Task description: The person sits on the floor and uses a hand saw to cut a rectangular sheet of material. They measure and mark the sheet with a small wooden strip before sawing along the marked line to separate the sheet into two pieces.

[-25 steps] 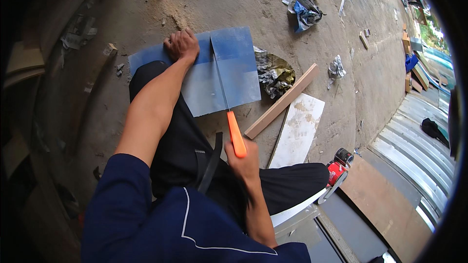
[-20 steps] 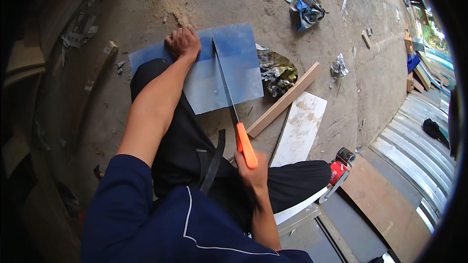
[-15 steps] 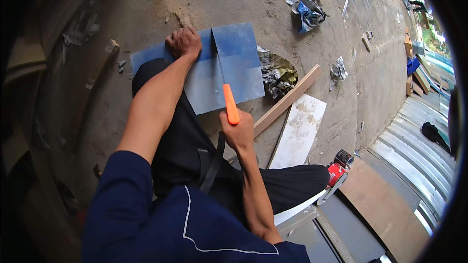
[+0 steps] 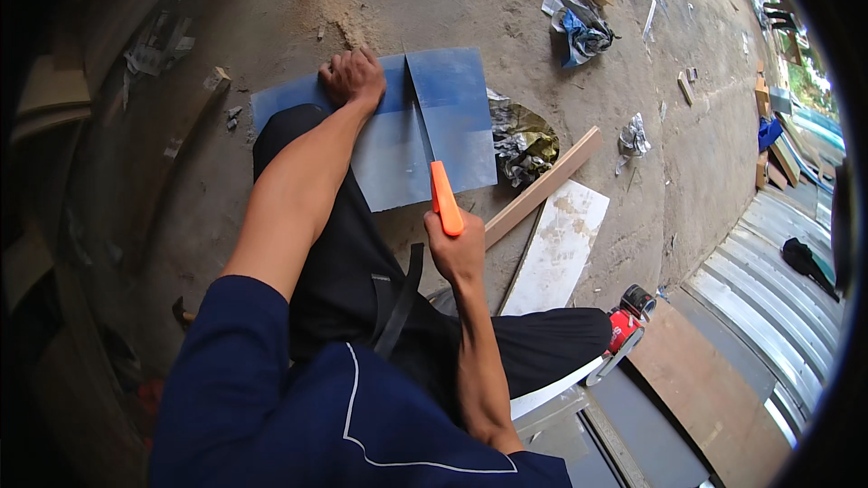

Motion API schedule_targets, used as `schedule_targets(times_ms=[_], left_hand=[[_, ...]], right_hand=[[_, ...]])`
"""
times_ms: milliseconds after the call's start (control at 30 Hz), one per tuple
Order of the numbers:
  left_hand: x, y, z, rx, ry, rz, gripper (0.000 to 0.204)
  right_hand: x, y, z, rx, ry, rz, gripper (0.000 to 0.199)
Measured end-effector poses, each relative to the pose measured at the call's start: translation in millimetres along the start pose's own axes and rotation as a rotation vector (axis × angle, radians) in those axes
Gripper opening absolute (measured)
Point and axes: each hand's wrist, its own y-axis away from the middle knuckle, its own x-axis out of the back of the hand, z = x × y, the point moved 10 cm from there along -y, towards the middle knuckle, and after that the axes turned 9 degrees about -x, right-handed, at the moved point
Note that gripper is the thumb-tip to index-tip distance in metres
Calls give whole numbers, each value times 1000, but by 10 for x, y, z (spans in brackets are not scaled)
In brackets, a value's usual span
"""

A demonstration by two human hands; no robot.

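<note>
Orange saw handle (image 4: 446, 199) gripped tight in right hand (image 4: 457, 251), blade (image 4: 418, 117) running up across blue sheet (image 4: 452, 113). Left hand (image 4: 353, 77) pressed flat-ish on sheet's upper left part, fingers curled, holding nothing. Sheet lies on concrete floor (image 4: 271, 18), partly over person's dark-trousered knee (image 4: 280, 131). Just right of sheet: crumpled foil (image 4: 520, 140), wood strip (image 4: 542, 188), white board (image 4: 556, 248). Red tool (image 4: 624, 325) by right leg.

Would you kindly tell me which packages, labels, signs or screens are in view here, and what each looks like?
Crumpled blue and white wrapper: on the concrete floor, upper right.
Crumpled dark, shiny foil bag: right of the blue sheet.
No clear labels, signs or screens.
</note>
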Motion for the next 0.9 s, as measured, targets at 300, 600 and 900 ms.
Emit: schedule_targets(times_ms=[300, 600, 900], left_hand=[[-41, 11, -141, 42, 16, -46, 45], [6, 33, 7, 19, 18, -64, 49], [-31, -2, -98, 26, -11, -61, 47]], right_hand=[[261, 884, 60, -158, -5, -52, 21], [8, -31, -168, -29, 60, 28, 24], [85, 525, -25, -62, 35, -63, 24]])
